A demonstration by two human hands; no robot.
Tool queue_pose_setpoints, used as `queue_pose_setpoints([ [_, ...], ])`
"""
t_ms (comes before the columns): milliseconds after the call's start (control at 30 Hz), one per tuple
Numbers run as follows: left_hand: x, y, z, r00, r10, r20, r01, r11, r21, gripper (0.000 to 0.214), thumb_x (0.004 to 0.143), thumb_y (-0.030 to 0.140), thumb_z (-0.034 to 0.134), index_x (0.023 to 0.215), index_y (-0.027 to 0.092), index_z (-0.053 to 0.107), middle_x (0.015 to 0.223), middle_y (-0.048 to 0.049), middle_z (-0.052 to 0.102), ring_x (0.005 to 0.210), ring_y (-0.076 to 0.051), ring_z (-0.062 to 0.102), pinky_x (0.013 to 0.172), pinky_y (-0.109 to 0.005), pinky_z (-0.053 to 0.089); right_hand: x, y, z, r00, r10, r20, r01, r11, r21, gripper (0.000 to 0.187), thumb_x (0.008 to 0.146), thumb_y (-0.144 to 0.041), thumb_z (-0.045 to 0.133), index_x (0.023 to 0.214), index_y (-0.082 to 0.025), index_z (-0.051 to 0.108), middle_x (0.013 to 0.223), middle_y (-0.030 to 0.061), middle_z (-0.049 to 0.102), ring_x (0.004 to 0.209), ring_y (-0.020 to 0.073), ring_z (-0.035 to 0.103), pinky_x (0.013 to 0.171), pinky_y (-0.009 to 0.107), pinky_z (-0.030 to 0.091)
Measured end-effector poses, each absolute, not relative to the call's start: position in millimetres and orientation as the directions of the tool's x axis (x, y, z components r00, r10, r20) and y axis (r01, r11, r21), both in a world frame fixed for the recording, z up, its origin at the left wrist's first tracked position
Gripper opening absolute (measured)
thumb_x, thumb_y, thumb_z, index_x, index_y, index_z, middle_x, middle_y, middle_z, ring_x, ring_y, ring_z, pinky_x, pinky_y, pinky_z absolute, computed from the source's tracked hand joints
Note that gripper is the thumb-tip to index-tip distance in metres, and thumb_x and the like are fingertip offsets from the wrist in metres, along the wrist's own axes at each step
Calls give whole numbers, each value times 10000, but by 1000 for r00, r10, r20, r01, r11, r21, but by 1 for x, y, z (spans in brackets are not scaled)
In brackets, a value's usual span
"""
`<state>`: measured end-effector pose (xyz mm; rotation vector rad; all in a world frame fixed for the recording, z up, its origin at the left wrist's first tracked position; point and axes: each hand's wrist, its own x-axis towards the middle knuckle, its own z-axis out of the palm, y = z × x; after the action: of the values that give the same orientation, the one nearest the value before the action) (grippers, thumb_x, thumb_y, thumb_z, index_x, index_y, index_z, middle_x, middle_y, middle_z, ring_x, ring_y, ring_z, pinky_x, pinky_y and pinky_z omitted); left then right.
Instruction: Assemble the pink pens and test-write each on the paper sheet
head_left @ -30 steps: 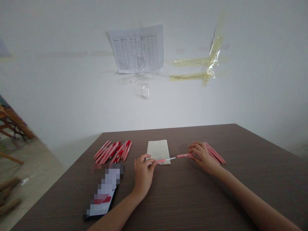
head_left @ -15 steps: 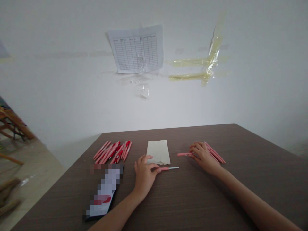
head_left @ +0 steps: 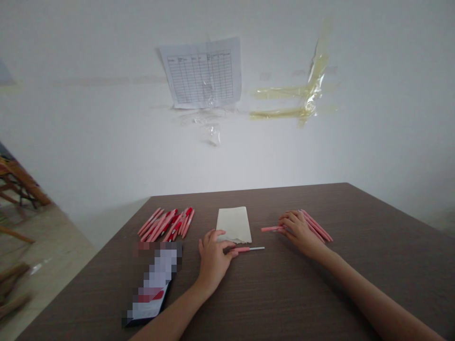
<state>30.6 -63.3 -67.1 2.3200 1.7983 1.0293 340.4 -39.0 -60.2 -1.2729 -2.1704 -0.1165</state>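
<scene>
My left hand (head_left: 213, 258) rests on the brown table (head_left: 270, 293) and pinches the pink end of a thin pen refill (head_left: 249, 249), whose white tip points right. My right hand (head_left: 300, 230) lies further right with curled fingers on a pink pen barrel (head_left: 270, 229). The two parts lie apart. A loose row of pink barrels (head_left: 318, 226) sits under and behind my right hand. A cream paper slip (head_left: 233, 223) lies just beyond my left hand.
Several assembled pink and red pens (head_left: 167, 223) are heaped at the table's left rear. A flat dark package (head_left: 152, 284), blurred out, lies by my left forearm. A printed sheet (head_left: 202, 73) and yellowed tape (head_left: 302, 94) hang on the white wall.
The refill has come out of the barrel. My left hand drew it back toward me, off the paper slip, while my right hand stayed on the barrel.
</scene>
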Motion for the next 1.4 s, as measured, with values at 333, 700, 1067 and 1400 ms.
queue_pose_setpoints([
  [333,32,-65,-65,167,850,499,825,-398,401,231,614,214,875,790,331,782,1166,-52,666,1200,-335,510,1035,-637,323,321,-52,-57,-434,751,497,730,616,-294,114,940,-294,549,973,-240,644,1113,90,634,1172,279,466,1012,478,424],
  [700,34,-64,-58,339,841,421,741,-515,431,243,675,210,839,828,390,783,1182,-34,674,1236,-326,513,1075,-672,268,309,-59,-56,-507,727,463,678,668,-307,81,912,-243,589,975,-234,640,1141,84,609,1232,276,407,1058,475,390],
  [1067,36,-69,-53,371,850,373,732,-515,446,154,682,230,837,752,358,788,1175,-24,685,1252,-332,496,1094,-695,209,305,-64,-53,-518,719,463,676,676,-294,79,924,-240,576,967,-238,642,1122,82,609,1232,270,411,1064,469,387],
  [1400,36,-68,-54,378,849,369,741,-516,429,156,694,230,828,760,366,787,1182,-22,681,1262,-323,484,1094,-683,212,304,-65,-51,-514,700,496,665,690,-286,83,928,-224,573,981,-237,636,1116,82,618,1223,269,421,1047,465,398],
])
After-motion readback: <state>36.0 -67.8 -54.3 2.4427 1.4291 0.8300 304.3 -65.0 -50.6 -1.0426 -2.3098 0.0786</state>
